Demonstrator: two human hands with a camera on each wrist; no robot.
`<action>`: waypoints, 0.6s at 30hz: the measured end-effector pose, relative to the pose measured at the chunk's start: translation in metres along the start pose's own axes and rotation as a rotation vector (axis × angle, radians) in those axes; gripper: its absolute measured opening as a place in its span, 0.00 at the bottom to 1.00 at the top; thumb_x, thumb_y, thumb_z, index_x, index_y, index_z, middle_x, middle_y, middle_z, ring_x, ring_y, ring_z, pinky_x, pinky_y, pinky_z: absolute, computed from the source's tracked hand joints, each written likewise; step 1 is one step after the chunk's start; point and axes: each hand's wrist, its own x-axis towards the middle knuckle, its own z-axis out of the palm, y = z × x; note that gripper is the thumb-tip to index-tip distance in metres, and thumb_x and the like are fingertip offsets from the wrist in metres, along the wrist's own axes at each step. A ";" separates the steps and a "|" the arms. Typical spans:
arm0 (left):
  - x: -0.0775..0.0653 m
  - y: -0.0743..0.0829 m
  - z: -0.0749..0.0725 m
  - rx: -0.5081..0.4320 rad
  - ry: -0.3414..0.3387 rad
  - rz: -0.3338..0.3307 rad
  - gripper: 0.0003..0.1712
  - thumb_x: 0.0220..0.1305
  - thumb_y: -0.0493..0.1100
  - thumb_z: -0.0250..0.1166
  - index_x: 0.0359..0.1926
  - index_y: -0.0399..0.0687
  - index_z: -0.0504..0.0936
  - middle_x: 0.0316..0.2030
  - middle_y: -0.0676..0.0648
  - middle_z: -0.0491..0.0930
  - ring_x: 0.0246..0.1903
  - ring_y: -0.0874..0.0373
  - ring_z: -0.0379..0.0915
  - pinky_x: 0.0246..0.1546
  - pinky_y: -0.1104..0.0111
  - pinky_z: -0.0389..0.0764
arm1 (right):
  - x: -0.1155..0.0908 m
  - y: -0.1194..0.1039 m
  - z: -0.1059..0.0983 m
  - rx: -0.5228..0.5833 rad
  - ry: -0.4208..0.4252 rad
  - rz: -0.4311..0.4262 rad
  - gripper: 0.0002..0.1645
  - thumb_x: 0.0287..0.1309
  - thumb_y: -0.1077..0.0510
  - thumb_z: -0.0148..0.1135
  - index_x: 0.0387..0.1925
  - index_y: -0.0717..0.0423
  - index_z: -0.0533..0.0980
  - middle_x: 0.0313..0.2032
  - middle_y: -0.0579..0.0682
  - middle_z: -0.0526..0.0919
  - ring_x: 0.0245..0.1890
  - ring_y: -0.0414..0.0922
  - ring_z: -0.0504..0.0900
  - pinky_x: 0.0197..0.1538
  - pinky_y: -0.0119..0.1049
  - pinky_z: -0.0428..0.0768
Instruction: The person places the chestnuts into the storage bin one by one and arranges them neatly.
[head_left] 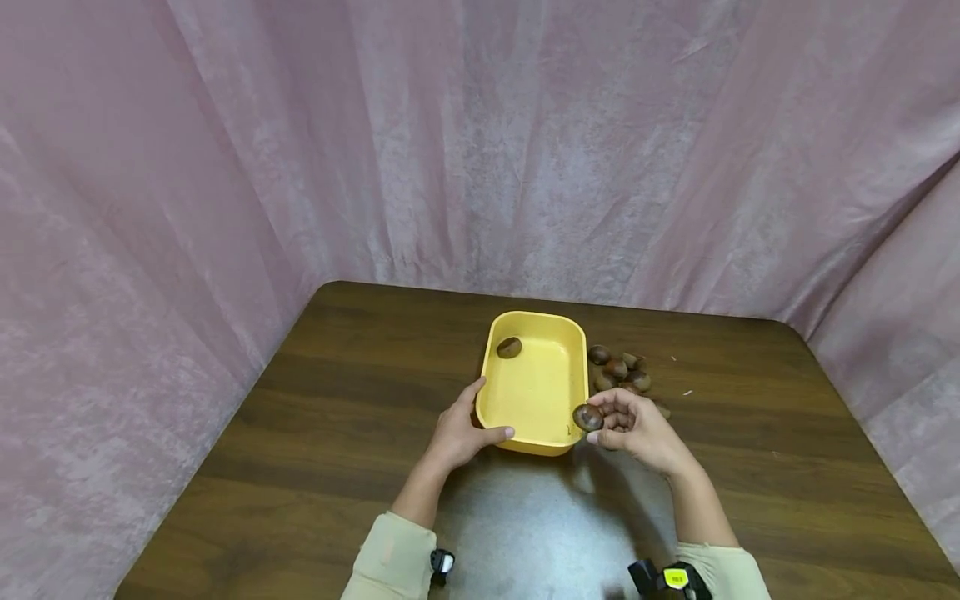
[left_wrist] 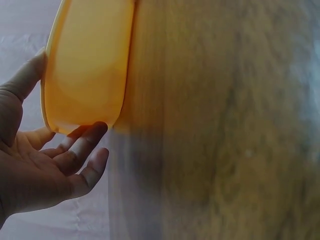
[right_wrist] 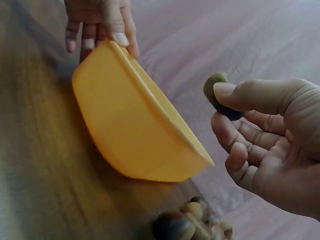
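Note:
A yellow plastic tub (head_left: 534, 383) stands on the wooden table with one brown chestnut (head_left: 509, 347) lying near its far left corner. My left hand (head_left: 459, 432) grips the tub's near left corner, thumb at the rim and fingers along the outside wall. Between thumb and fingertips, my right hand (head_left: 636, 429) pinches another chestnut (head_left: 588, 417) at the tub's near right corner. The right wrist view shows this held chestnut (right_wrist: 220, 97) level with the upper part of the tub. A pile of several chestnuts (head_left: 617, 368) lies right of the tub, partly behind my right hand.
The dark wooden table (head_left: 360, 375) extends around the tub, its far edge close to a pink curtain (head_left: 480, 167). A few small pale crumbs dot the wood right of the pile. Bright glare lies on the table between my forearms.

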 end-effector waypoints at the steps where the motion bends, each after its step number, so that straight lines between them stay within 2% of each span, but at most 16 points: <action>1: 0.000 0.000 0.000 0.001 -0.002 0.001 0.55 0.45 0.50 0.76 0.70 0.49 0.55 0.60 0.39 0.67 0.56 0.47 0.66 0.53 0.54 0.66 | 0.004 -0.001 -0.001 -0.002 -0.009 0.002 0.25 0.44 0.72 0.68 0.46 0.71 0.70 0.35 0.60 0.78 0.31 0.47 0.78 0.31 0.34 0.76; 9: 0.000 0.001 0.001 -0.005 -0.006 -0.003 0.55 0.45 0.50 0.76 0.70 0.49 0.55 0.61 0.39 0.66 0.56 0.47 0.66 0.53 0.54 0.65 | 0.039 -0.002 0.000 0.011 -0.074 0.049 0.25 0.44 0.73 0.68 0.46 0.73 0.69 0.36 0.61 0.76 0.33 0.49 0.79 0.33 0.35 0.77; 14: 0.000 0.000 0.000 -0.003 -0.001 -0.003 0.55 0.45 0.51 0.76 0.70 0.49 0.55 0.61 0.40 0.66 0.56 0.47 0.65 0.54 0.54 0.65 | 0.056 -0.005 -0.002 -0.054 -0.090 0.062 0.23 0.45 0.70 0.70 0.45 0.71 0.72 0.39 0.61 0.77 0.33 0.50 0.79 0.34 0.36 0.76; 18: 0.000 0.000 0.000 -0.008 0.005 0.002 0.55 0.45 0.51 0.76 0.70 0.49 0.55 0.60 0.39 0.67 0.55 0.47 0.67 0.53 0.55 0.66 | 0.069 -0.006 -0.004 -0.119 -0.105 0.063 0.22 0.44 0.70 0.70 0.44 0.72 0.74 0.37 0.62 0.77 0.34 0.53 0.77 0.35 0.38 0.75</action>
